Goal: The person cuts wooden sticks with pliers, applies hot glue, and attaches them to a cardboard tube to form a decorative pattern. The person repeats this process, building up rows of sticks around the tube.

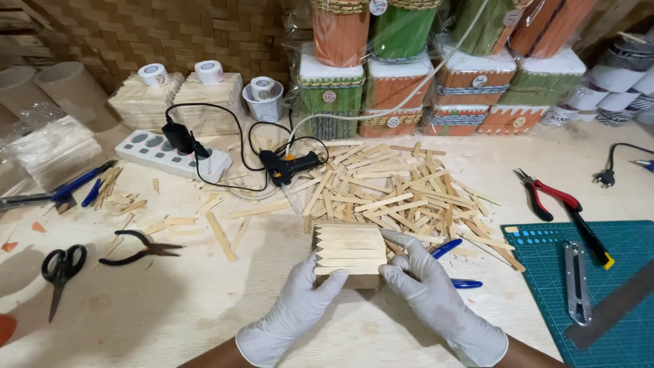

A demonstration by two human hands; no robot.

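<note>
At the near middle of the table [204, 307], both gloved hands clasp a small box [349, 253] faced with flat wooden sticks, the left hand [300, 303] pinching its lower left corner and the right hand [426, 286] wrapped round its right edge with a finger laid along the top, so the panel sits square and level toward the camera. Just behind it lies the loose stick pile [402, 194] with the glue gun [286, 165] at its left edge, both close at reach; pliers [139, 249] and scissors [60, 269] rest well off to the left, and red-handled pliers [552, 197] lie to the right by the green cutting mat [613, 272].
</note>
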